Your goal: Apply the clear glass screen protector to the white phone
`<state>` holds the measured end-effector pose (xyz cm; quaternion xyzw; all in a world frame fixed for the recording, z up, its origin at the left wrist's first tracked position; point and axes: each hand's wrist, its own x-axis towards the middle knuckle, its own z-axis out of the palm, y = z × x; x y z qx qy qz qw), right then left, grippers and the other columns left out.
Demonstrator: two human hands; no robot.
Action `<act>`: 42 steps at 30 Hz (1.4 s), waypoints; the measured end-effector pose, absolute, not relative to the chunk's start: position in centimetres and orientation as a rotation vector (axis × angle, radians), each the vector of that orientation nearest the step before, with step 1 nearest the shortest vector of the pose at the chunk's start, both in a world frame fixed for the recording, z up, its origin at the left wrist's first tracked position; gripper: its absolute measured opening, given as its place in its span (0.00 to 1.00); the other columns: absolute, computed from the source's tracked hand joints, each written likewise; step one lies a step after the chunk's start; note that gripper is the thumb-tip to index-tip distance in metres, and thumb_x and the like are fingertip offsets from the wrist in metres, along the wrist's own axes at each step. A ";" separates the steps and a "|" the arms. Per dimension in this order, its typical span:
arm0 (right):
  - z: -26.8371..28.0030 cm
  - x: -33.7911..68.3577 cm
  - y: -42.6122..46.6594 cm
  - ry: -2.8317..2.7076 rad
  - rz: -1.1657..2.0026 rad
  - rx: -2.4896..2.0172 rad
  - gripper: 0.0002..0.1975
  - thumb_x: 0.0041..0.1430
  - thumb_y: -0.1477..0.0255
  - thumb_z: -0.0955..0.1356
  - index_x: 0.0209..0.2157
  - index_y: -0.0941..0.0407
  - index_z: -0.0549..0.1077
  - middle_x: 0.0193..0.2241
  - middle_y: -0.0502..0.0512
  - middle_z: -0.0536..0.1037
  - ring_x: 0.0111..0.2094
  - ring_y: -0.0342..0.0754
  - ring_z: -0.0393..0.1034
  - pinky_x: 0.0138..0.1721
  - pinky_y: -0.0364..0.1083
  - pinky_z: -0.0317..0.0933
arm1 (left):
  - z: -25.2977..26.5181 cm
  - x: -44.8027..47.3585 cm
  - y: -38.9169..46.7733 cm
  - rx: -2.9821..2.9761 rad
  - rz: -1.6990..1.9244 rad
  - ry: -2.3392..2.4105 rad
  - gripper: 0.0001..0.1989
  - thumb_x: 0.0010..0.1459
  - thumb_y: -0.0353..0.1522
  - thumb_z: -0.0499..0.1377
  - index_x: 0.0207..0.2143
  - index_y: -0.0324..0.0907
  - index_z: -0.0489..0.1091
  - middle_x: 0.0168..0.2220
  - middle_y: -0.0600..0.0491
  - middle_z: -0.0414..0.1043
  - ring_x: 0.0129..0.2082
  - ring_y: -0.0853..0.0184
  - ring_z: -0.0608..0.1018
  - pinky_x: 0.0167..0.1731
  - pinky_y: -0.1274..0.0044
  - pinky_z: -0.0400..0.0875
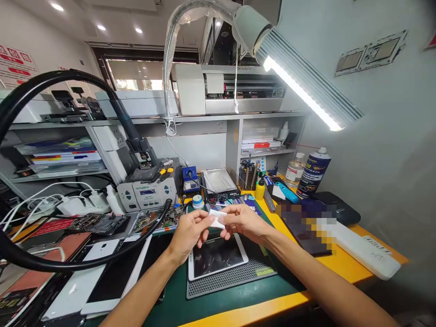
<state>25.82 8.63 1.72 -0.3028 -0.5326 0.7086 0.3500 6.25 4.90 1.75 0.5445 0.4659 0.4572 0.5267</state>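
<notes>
Pinches a small white piece (217,216) between the left hand (190,229) and the right hand (243,220), both sets of fingertips clamped on it, over the far part of a white-edged tablet (220,260) on a grey mat (231,285). Farther right, has a tool holder (248,184) packed with upright tools, plus a yellow bottle (260,190), a clear labelled bottle (294,172) and a dark spray can (313,175), contents of the can hidden. Far left of the hands, includes a small lidded jar (198,202) and a shallow tray (170,229) heaped with circuit boards (147,221).
</notes>
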 end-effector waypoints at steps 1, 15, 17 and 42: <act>1.8 25.9 8.6 -1.379 1.817 -0.785 0.16 0.46 0.69 0.79 0.37 0.61 0.79 0.25 0.54 0.81 0.24 0.47 0.77 0.27 0.44 0.71 | 1.8 6.2 4.9 1.314 1.098 1.106 0.22 0.50 0.46 0.66 0.38 0.38 0.73 0.16 0.58 0.66 0.15 0.73 0.63 0.13 0.82 0.57; 2.9 26.3 8.3 -1.472 1.781 -0.720 0.28 0.47 0.68 0.76 0.51 0.61 0.77 0.31 0.57 0.83 0.28 0.52 0.79 0.33 0.51 0.72 | 1.3 6.0 4.9 1.332 1.096 1.091 0.16 0.47 0.40 0.57 0.32 0.37 0.75 0.16 0.55 0.67 0.16 0.69 0.67 0.14 0.80 0.60; 2.9 26.3 8.0 -1.517 1.765 -0.737 0.32 0.45 0.68 0.79 0.53 0.61 0.76 0.33 0.57 0.83 0.28 0.51 0.79 0.34 0.50 0.72 | 1.3 6.0 4.8 1.331 1.089 1.104 0.16 0.49 0.40 0.56 0.33 0.37 0.75 0.16 0.55 0.67 0.16 0.69 0.68 0.14 0.80 0.59; 1.8 26.7 7.2 -1.935 1.052 -0.996 0.11 0.59 0.66 0.72 0.39 0.59 0.82 0.31 0.55 0.80 0.33 0.47 0.71 0.34 0.44 0.62 | 1.8 6.9 3.0 1.678 0.982 1.183 0.24 0.61 0.48 0.55 0.48 0.39 0.74 0.23 0.55 0.71 0.18 0.69 0.68 0.21 0.77 0.63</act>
